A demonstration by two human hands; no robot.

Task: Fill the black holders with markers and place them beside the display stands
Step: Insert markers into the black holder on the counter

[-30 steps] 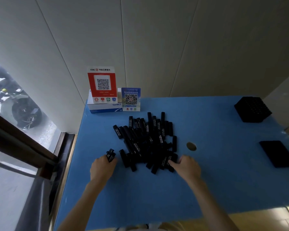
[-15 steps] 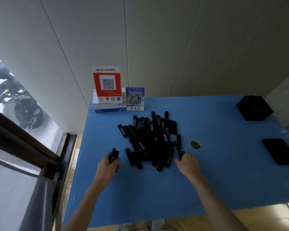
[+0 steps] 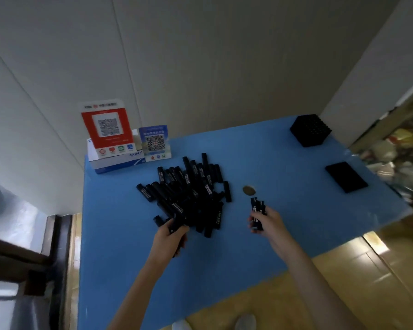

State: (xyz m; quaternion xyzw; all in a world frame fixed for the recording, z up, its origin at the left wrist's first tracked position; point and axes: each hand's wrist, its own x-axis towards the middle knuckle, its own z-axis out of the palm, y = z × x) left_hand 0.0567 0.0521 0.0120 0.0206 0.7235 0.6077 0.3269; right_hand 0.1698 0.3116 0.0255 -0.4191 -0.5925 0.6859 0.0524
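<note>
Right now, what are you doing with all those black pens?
A person is gathering markers from the pile on the blue table. The left hand grips some at the pile's near edge, and the right hand holds a few lifted clear of it. The black holder at the far right corner has not been brought over.

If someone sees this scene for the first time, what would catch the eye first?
Probably the heap of black markers in the middle of the blue table, with the left hand and right hand each gripping a few. Next, the red QR sign at the far left corner.
</note>
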